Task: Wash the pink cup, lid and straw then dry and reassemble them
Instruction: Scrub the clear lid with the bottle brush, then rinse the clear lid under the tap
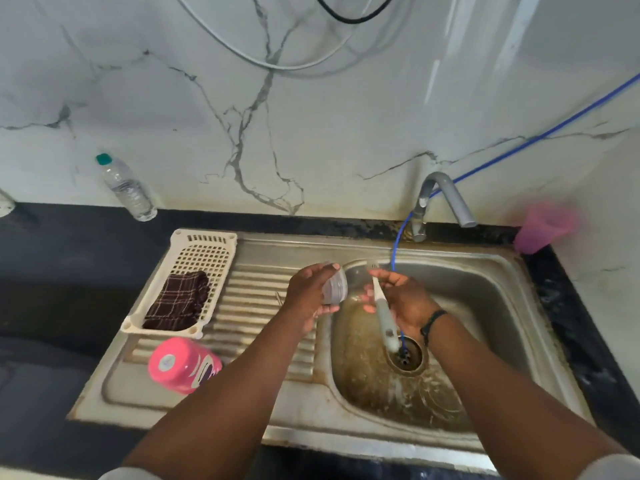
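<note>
Head view, nearest first: stainless sink (pixel 540 348), basin stained brown around the drain (pixel 408 355), set in a dark counter (pixel 52 271). Pink cup (pixel 183 365) stands upside down on the ribbed drainboard. Left hand (pixel 311 296) curls round the clear lid (pixel 335 285) at the basin's left edge. Right hand (pixel 401 299) grips the pale straw (pixel 382 317) over the basin, lower end near the drain. Cream basket (pixel 207 244) holds a dark checked cloth (pixel 180 303). Behind: tap (pixel 446 195), blue hose (pixel 519 147), pink tumbler (pixel 543 226), water bottle (pixel 126 188), marble-patterned wall (pixel 311 116).
</note>
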